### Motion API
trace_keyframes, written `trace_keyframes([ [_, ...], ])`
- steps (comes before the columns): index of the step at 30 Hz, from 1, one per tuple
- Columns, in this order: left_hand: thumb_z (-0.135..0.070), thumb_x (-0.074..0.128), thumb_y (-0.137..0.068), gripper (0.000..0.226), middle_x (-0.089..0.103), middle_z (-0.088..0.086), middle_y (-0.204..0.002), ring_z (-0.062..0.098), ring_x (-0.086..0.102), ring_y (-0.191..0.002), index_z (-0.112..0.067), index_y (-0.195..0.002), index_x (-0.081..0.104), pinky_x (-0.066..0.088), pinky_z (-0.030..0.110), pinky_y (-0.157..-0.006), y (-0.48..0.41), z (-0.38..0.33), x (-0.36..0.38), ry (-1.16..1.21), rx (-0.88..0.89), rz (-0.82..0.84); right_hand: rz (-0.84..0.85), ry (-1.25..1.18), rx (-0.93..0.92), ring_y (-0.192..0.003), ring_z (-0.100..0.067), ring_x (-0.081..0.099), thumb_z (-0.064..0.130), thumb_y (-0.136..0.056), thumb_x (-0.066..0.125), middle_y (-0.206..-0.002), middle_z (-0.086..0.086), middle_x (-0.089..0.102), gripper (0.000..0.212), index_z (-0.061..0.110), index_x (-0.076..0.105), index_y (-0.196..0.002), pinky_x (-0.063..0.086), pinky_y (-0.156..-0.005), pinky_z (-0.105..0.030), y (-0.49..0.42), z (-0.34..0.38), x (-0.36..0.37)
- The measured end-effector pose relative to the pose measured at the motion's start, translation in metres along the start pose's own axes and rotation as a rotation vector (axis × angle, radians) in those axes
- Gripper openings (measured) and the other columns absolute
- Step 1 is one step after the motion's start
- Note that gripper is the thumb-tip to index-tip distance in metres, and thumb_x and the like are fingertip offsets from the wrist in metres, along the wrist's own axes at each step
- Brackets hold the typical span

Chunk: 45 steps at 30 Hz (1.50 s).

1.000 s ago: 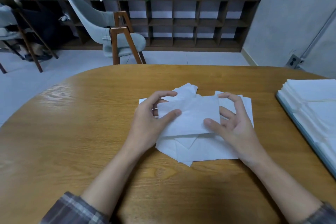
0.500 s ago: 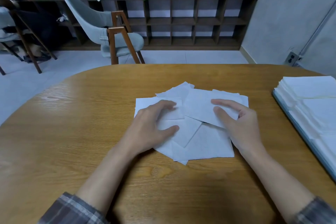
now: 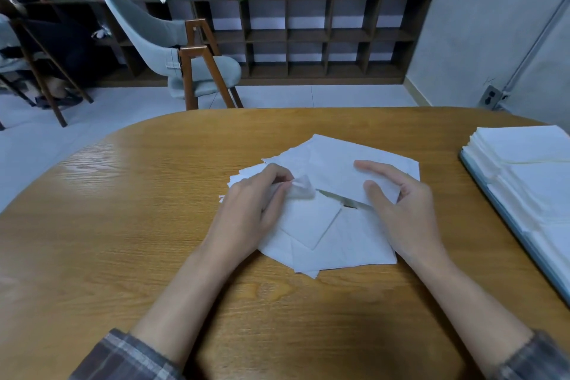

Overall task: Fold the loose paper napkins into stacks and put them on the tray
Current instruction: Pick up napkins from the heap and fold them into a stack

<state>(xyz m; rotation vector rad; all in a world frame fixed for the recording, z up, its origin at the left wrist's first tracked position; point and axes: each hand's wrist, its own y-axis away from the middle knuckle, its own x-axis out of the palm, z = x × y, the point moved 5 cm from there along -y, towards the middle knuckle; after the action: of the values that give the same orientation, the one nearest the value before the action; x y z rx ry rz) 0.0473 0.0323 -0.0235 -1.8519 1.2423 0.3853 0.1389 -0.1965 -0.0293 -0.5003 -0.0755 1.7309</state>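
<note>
A loose pile of white paper napkins (image 3: 336,234) lies in the middle of the wooden table (image 3: 123,225). One napkin (image 3: 333,163) is lifted a little off the pile, and a gap shows under its near edge. My left hand (image 3: 256,210) pinches that napkin's curled near-left corner. My right hand (image 3: 401,210) pinches its near-right edge between thumb and fingers. At the right edge, a tray (image 3: 505,225) holds stacks of folded napkins (image 3: 530,170).
A grey chair with wooden legs (image 3: 191,68) stands beyond the table's far edge. A low dark shelf unit (image 3: 308,40) with potted plants on top runs along the back wall. Another chair (image 3: 37,65) is at far left.
Both hands went from lying flat on the pile to pinching one napkin. That napkin's near edge has lifted off the pile.
</note>
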Motion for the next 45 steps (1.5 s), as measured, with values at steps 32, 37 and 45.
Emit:
trace_keyframes([
  [32, -0.021, 0.09, -0.082, 0.04, 0.077, -0.004, -0.084, 0.011, 0.07, -0.087, -0.032, -0.116, 0.073, 0.053, 0.04, -0.078, -0.001, -0.023, -0.01, 0.531, -0.254, 0.002, 0.345, -0.342, 0.308, -0.092, -0.021, 0.079, 0.022, -0.094, 0.074, -0.1, -0.005, 0.082, 0.016, 0.014, 0.081, -0.106, 0.06, -0.074, -0.028, 0.019, 0.013, 0.028],
  [37, -0.024, 0.09, -0.082, 0.038, 0.076, -0.006, -0.085, 0.013, 0.071, -0.092, -0.033, -0.115, 0.073, 0.053, 0.043, -0.08, -0.001, -0.021, -0.008, 0.5, -0.265, -0.01, 0.329, -0.298, 0.332, -0.088, -0.021, 0.078, 0.026, -0.094, 0.075, -0.097, -0.005, 0.082, 0.015, 0.015, 0.081, -0.102, 0.058, -0.074, -0.032, 0.02, 0.013, 0.028],
  [45, -0.046, 0.081, -0.088, 0.033, 0.073, -0.013, -0.119, 0.004, 0.067, -0.114, -0.037, -0.118, 0.073, 0.051, 0.031, -0.091, 0.001, -0.014, -0.006, 0.501, -0.348, 0.038, 0.322, -0.332, 0.315, -0.094, -0.025, 0.078, 0.025, -0.094, 0.074, -0.1, -0.007, 0.082, 0.017, 0.013, 0.081, -0.104, 0.06, -0.075, -0.031, 0.02, 0.015, 0.025],
])
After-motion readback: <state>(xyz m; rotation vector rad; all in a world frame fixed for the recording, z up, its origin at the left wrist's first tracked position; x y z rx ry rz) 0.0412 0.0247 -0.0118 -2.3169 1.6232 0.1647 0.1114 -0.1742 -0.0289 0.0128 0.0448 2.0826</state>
